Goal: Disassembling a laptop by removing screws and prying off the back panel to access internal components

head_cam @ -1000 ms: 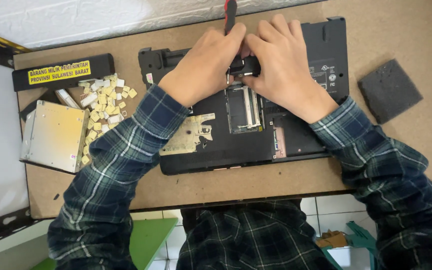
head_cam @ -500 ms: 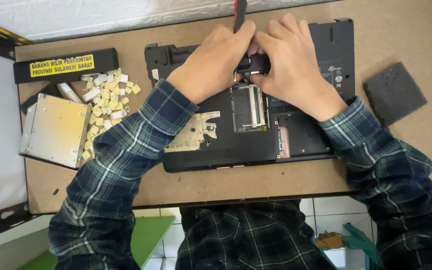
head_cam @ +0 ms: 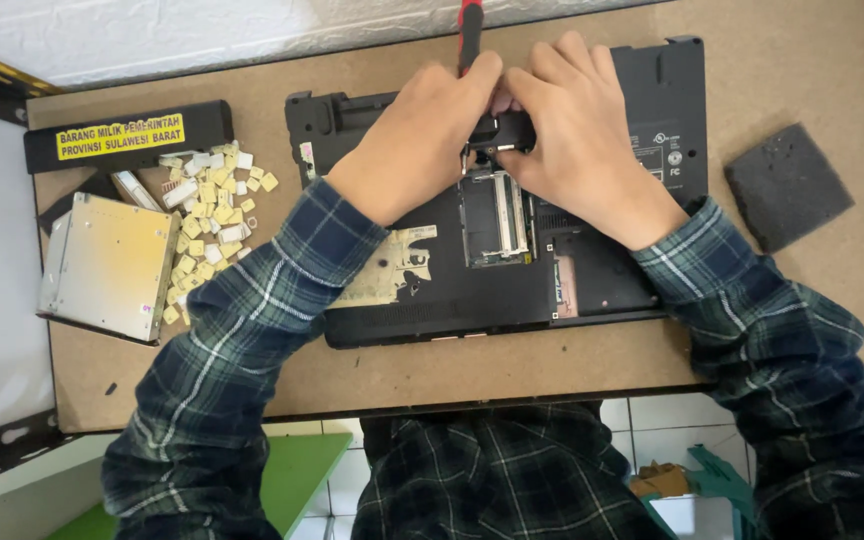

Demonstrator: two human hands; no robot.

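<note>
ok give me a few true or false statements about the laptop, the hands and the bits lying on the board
1. The laptop lies bottom side up with a compartment open. True.
2. The left hand rests flat on the silver drive. False: it is on the laptop, fingers around a red-handled screwdriver; the silver optical drive lies apart near the board's left edge.
3. The right hand is beside the left hand, on the laptop. True.
4. The dark foam pad sits on top of the laptop. False: it lies on the board, right of the laptop.
5. A heap of small pale keycaps lies between drive and laptop. True.
</note>
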